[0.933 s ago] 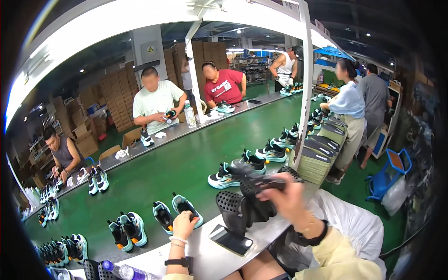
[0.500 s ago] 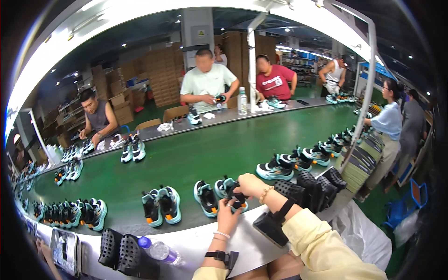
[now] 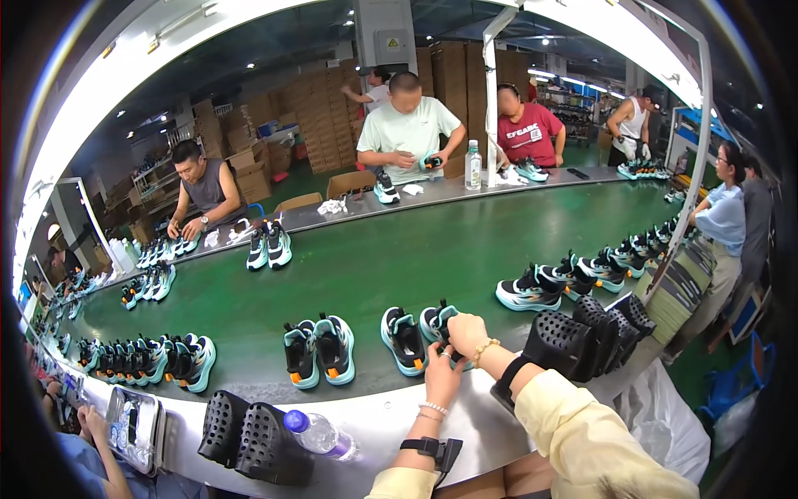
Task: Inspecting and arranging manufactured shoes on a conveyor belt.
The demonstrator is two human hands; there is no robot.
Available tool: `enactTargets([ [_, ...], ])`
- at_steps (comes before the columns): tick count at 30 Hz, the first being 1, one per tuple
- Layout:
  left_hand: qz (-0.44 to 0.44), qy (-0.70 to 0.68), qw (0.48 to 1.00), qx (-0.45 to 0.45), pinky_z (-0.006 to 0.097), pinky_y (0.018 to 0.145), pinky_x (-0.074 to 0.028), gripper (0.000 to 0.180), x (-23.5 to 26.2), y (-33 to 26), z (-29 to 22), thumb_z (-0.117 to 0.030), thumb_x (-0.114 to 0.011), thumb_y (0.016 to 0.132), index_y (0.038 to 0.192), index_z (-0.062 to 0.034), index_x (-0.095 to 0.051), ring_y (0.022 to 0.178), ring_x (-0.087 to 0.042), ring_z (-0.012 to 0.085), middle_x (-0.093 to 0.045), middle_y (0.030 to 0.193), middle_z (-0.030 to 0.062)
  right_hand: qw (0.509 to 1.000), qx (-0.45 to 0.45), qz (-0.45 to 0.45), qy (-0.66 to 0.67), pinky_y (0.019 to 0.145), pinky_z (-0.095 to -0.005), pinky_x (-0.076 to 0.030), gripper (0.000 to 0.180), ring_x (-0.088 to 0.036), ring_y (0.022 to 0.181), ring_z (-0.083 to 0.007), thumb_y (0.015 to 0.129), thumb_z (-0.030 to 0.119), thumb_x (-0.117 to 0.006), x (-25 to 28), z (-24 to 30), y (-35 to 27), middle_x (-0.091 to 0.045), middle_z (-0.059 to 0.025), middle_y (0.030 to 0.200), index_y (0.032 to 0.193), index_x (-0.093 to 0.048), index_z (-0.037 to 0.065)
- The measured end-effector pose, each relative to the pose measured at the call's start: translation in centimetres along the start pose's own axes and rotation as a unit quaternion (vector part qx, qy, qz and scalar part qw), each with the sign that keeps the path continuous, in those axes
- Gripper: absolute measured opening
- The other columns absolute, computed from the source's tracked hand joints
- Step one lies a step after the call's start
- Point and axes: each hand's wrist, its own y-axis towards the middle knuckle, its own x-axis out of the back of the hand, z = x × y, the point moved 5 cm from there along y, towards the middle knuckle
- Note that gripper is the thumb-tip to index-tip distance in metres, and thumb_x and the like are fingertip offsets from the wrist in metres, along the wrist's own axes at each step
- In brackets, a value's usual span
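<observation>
A black and mint-green sneaker with orange accents stands on the green belt before me, its near end under both my hands. My right hand is curled over it from the right, fingertips mostly hidden. From below, my left hand closes at the sneaker's near end; a ring shows on one finger. What lies between the fingers is largely covered. Touching neither hand, another sneaker of the same kind stands just to the left. A pair of matching sneakers sits further left.
A steel ledge edges the green belt. On it are perforated black holders, a purple-capped bottle and a metal tray. More black holders and a sneaker row are at right. Co-workers stand across the belt.
My view has turned slightly left, so everything sits further right. Both hands stay at the same sneaker, drawn closer together. The black piece seen between them before is now mostly hidden.
</observation>
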Motion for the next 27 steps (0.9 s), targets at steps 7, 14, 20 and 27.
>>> enactTargets([
  [7, 0.003, -0.031, 0.999, 0.030, 0.044, 0.085, -0.051, 0.031, -0.4, -0.4, 1.9, -0.015, -0.071, 0.080, 0.109, -0.0050, -0.066, 0.101, -0.063, 0.0380, -0.053, 0.128, 0.0151, 0.989, -0.131, 0.064, 0.033, 0.074, -0.0334, -0.059, 0.011, -0.073, 0.089, -0.0242, 0.080, 0.014, -0.069, -1.9, 0.8, 0.9, -0.074, -0.0113, 0.093, 0.087, -0.076, 0.009],
  [14, -0.004, -0.058, 0.997, 0.057, 0.043, 0.086, -0.051, 0.030, -0.5, -0.3, 2.2, -0.018, -0.071, 0.083, 0.110, -0.0048, -0.066, 0.102, -0.063, 0.0357, -0.054, 0.128, 0.0139, 0.983, -0.154, 0.042, 0.085, 0.078, -0.0356, -0.058, 0.012, -0.072, 0.092, -0.0272, 0.078, 0.013, -0.070, -3.6, 0.5, 1.9, -0.073, -0.0140, 0.094, 0.087, -0.076, 0.007],
  [20, -0.031, 0.011, 0.999, 0.037, 0.043, 0.084, -0.051, 0.028, 0.6, -0.9, 1.4, -0.030, -0.070, 0.086, 0.108, -0.0133, -0.067, 0.099, -0.064, 0.0362, -0.054, 0.129, 0.0120, 0.980, -0.098, 0.024, 0.170, 0.080, -0.0406, -0.057, 0.015, -0.070, 0.094, -0.0343, 0.075, 0.008, -0.068, -1.0, 0.0, 0.0, -0.071, -0.0212, 0.097, 0.088, -0.073, 0.002],
  [27, -0.012, -0.046, 0.998, 0.041, 0.041, 0.083, -0.050, 0.029, 0.1, -0.3, 2.6, -0.027, -0.072, 0.085, 0.108, -0.0090, -0.067, 0.094, -0.063, 0.0334, -0.053, 0.128, 0.0131, 0.970, -0.070, 0.150, 0.181, 0.081, -0.0405, -0.057, 0.019, -0.070, 0.092, -0.0343, 0.076, 0.011, -0.066, -2.0, -0.1, 2.0, -0.071, -0.0211, 0.095, 0.090, -0.072, 0.001],
])
